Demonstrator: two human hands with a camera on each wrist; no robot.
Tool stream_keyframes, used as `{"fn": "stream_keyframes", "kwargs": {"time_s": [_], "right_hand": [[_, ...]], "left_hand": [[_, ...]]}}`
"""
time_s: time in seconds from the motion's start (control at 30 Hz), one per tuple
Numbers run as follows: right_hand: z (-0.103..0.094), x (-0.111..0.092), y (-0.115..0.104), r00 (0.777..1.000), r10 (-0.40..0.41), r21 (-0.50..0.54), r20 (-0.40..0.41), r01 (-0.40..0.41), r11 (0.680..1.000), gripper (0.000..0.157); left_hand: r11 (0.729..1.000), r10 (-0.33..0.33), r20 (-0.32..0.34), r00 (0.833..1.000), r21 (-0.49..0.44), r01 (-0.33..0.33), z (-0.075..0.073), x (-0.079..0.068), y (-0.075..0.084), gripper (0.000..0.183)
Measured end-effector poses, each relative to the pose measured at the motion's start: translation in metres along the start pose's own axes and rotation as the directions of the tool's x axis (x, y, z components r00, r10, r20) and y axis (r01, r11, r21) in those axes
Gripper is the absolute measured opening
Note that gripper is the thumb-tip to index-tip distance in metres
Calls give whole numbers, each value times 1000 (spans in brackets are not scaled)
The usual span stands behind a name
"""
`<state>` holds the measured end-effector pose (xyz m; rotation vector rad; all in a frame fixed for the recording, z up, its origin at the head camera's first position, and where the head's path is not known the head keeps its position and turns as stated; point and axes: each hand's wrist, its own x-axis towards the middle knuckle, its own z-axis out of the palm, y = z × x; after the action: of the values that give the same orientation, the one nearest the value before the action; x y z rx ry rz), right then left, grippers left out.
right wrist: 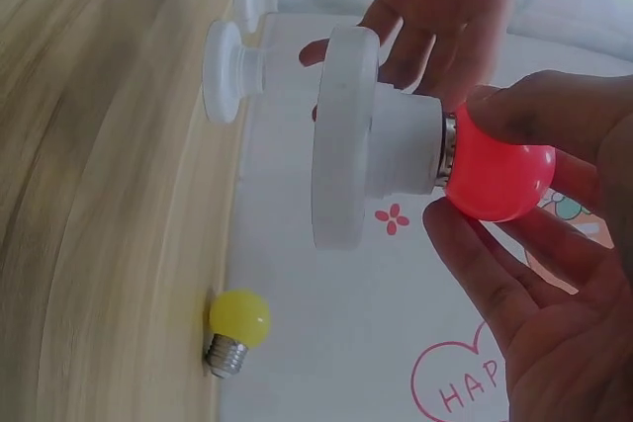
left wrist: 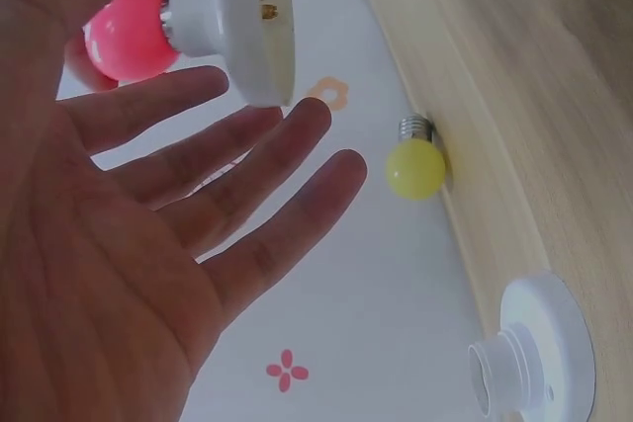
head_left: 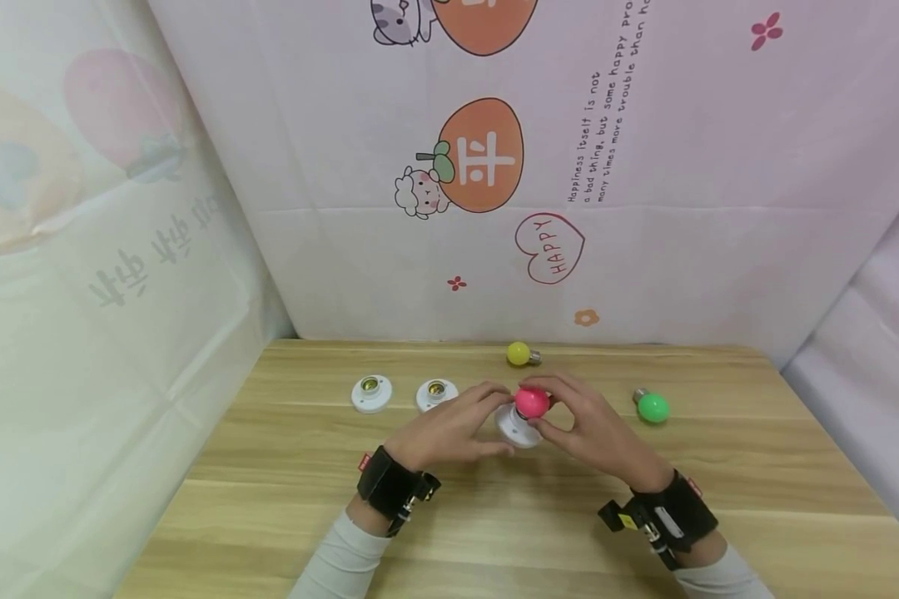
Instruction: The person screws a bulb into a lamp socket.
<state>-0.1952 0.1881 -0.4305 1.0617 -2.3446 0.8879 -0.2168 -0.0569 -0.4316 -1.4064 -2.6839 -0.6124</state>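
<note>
My right hand (head_left: 595, 428) grips a red light bulb (head_left: 532, 403) between thumb and fingers. The bulb's metal base sits in the neck of a round white lamp holder (right wrist: 344, 145), a thin band of metal showing at the rim. Bulb and holder are raised off the table together, as the right wrist view shows. Beside the holder is my left hand (head_left: 449, 428), fingers spread and fairly straight. In the left wrist view its fingertips (left wrist: 341, 170) lie close to the holder's base, curled round nothing.
Two more white lamp holders, one far left (head_left: 371, 394) and one nearer (head_left: 434, 393), stand on the wooden table (head_left: 285, 482). A yellow bulb (head_left: 519, 353) lies at the back edge, a green bulb (head_left: 653, 408) at right. A printed cloth (head_left: 360, 266) hangs behind.
</note>
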Motion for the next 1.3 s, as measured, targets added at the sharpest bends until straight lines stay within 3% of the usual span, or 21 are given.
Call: {"fn": "stream_keyframes", "kwargs": {"time_s": [0.67, 1.07, 1.3], "right_hand": [[-3, -10, 27, 992, 103, -53, 66, -100, 994, 49], [-4, -17, 40, 963, 238, -65, 128, -231, 971, 48], [-5, -20, 45, 951, 274, -70, 144, -266, 961, 48]], "left_hand": [[998, -57, 35, 998, 26, 56, -4, -3, -3, 66], [998, -62, 49, 997, 1, 62, -4, -4, -2, 62], [997, -70, 55, 996, -8, 71, -3, -3, -3, 60]]}}
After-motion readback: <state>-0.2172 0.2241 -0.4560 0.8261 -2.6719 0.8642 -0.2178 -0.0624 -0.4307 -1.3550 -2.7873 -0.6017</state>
